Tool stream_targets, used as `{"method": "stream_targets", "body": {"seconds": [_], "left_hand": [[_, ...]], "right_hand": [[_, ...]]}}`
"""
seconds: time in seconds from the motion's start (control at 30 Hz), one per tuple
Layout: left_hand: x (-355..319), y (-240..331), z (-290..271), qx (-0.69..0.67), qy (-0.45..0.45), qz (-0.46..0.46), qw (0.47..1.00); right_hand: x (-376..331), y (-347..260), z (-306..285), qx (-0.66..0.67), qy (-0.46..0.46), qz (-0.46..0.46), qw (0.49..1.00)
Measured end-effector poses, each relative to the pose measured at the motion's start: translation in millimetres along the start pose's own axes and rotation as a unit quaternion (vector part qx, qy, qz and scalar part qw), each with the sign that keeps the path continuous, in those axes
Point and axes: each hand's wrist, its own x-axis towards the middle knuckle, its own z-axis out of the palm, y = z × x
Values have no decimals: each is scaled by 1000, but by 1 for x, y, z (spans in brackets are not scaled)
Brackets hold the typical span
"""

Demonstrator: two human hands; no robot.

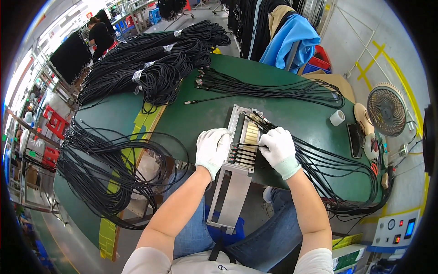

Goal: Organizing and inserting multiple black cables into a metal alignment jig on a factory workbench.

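A long metal fixture (234,192) stands between my hands, with a row of slots and a cream-coloured block (251,133). Several black cables (245,154) lie side by side across its slots, their connector ends toward the left rail. My left hand (212,148), in a white glove, is at the left rail with its fingers closed together; whatever they hold is hidden. On the right side, my gloved right hand (278,148) is curled with finger and thumb pinched at a black cable that crosses the fixture. More cables (337,160) run from the fixture's far end to the right.
Tied cable bundles (159,82) are heaped at the far left of the green table (210,114). Loose coils (100,173) hang at the near left, and a spread bunch (264,89) lies beyond the fixture. A white roll (337,118) and fan (386,109) are at the right.
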Motion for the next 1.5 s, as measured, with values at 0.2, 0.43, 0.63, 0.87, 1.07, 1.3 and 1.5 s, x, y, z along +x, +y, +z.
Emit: {"method": "stream_targets", "body": {"seconds": [0.2, 0.43, 0.63, 0.87, 1.07, 1.3, 1.5], "left_hand": [[-3, -2, -1, -3, 3, 4, 1000], [-1, 5, -5, -24, -35, -22, 999], [-4, 38, -7, 121, -145, 112, 976], [4, 37, 0, 153, -203, 106, 961], [0, 20, 4, 100, -183, 121, 971], [12, 20, 4, -37, -69, 36, 996], [12, 17, 5, 11, -14, 62, 998]], "right_hand": [[3, -11, 0, -52, 27, -15, 998], [2, -15, 4, -76, 31, -23, 996], [-1, -6, 9, 2, -27, 8, 1000], [16, 28, -1, -51, 60, 162, 984], [16, 61, 19, -29, 8, 157, 987], [23, 23, 7, -10, 90, 3, 996], [17, -4, 17, 67, 48, -55, 995]]}}
